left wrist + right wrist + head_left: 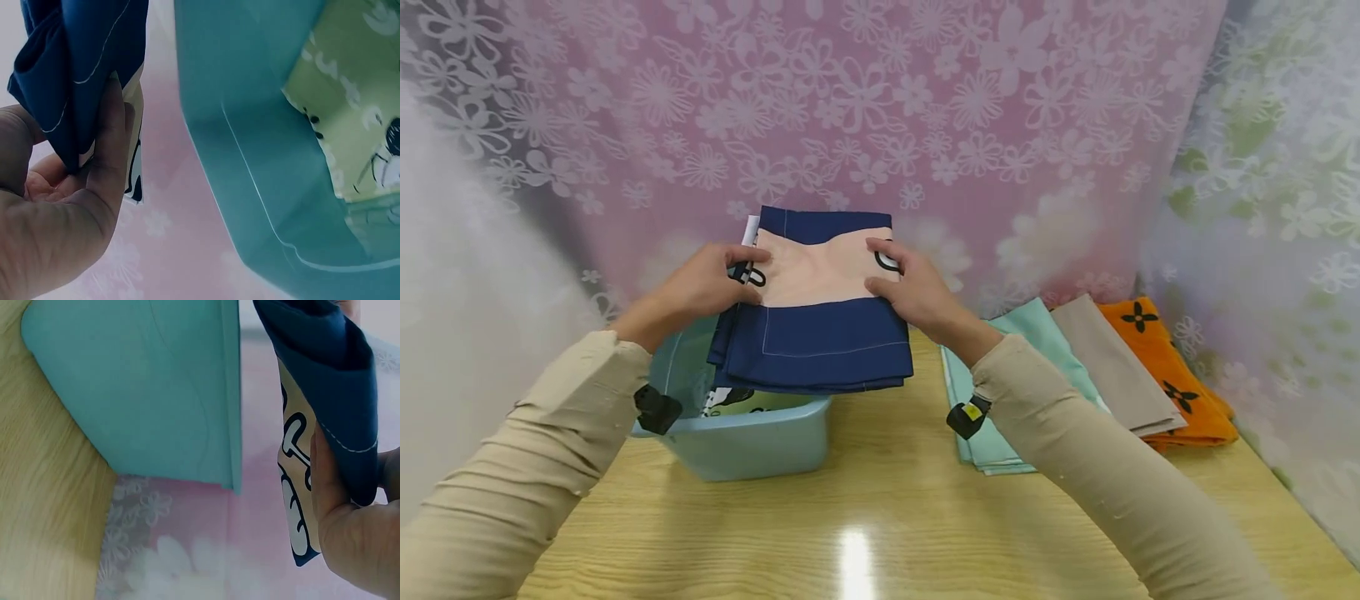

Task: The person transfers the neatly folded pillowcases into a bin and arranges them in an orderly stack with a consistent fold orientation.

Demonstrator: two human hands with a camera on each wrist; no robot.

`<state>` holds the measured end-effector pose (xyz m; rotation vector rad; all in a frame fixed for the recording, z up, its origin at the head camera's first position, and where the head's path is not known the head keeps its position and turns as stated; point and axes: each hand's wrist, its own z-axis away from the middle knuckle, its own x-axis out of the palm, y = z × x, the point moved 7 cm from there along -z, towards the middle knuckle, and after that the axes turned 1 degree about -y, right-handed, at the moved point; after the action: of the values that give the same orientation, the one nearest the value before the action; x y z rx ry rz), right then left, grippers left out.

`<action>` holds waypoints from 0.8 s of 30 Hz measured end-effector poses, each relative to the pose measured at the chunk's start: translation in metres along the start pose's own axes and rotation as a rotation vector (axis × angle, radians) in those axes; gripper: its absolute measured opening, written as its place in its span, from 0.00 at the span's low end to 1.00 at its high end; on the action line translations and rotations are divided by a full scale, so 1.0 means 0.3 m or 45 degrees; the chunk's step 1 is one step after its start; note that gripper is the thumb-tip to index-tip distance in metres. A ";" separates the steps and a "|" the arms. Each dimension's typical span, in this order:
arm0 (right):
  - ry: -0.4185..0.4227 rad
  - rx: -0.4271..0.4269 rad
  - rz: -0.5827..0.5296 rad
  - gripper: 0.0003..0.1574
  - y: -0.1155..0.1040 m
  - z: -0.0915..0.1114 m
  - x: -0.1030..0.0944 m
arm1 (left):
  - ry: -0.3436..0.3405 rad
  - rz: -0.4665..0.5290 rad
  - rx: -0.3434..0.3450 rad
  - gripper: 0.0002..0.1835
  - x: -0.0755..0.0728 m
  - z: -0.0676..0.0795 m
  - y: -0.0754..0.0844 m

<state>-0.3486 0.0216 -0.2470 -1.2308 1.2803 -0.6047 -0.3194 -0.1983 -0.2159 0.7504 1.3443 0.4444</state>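
Note:
Both hands hold up a folded navy-and-peach cloth [820,342] by its two side edges. My left hand [711,279] pinches the left edge, thumb on the front, above the light-blue plastic bin [752,446]. At the right edge, my right hand [917,287] grips the cloth between thumb and fingers. In the left wrist view the folded navy layers [94,50] hang in the left hand [69,231]. The right wrist view shows the right hand [359,537] around the cloth's folded edge, with dark-and-white print on the peach side.
Inside the bin lies a green printed cloth [356,119]. To the right on the wooden table [895,500] lie folded cloths: mint green [1037,342], grey-beige [1108,367] and orange with dark flowers [1187,383]. A pink floral curtain [865,108] hangs behind.

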 end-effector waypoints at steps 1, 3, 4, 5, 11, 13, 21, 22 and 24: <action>0.001 0.001 -0.008 0.33 0.003 -0.004 0.012 | -0.007 -0.010 -0.009 0.31 -0.003 0.001 -0.010; 0.005 0.011 -0.018 0.34 0.009 -0.011 0.036 | -0.016 -0.024 -0.027 0.31 -0.009 0.004 -0.031; 0.006 0.014 -0.022 0.34 0.011 -0.015 0.048 | -0.018 -0.028 -0.033 0.31 -0.014 0.004 -0.042; 0.005 0.021 -0.032 0.34 0.013 -0.020 0.060 | -0.021 -0.030 -0.042 0.32 -0.018 0.005 -0.053; -0.026 0.049 -0.031 0.35 0.014 -0.050 0.130 | -0.061 -0.021 -0.130 0.33 -0.046 0.014 -0.128; -0.038 0.051 -0.020 0.35 0.012 -0.058 0.150 | -0.073 -0.023 -0.156 0.33 -0.056 0.019 -0.148; -0.082 0.046 -0.044 0.34 0.024 -0.079 0.215 | -0.144 -0.050 -0.221 0.34 -0.072 0.039 -0.195; -0.085 0.046 -0.036 0.34 0.028 -0.080 0.221 | -0.154 -0.049 -0.231 0.34 -0.071 0.041 -0.200; -0.095 0.056 -0.002 0.34 0.036 -0.081 0.233 | -0.162 -0.048 -0.241 0.34 -0.068 0.045 -0.211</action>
<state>-0.3560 -0.0455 -0.2791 -1.2076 1.1984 -0.5800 -0.3185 -0.2593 -0.2457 0.5858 1.1775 0.4785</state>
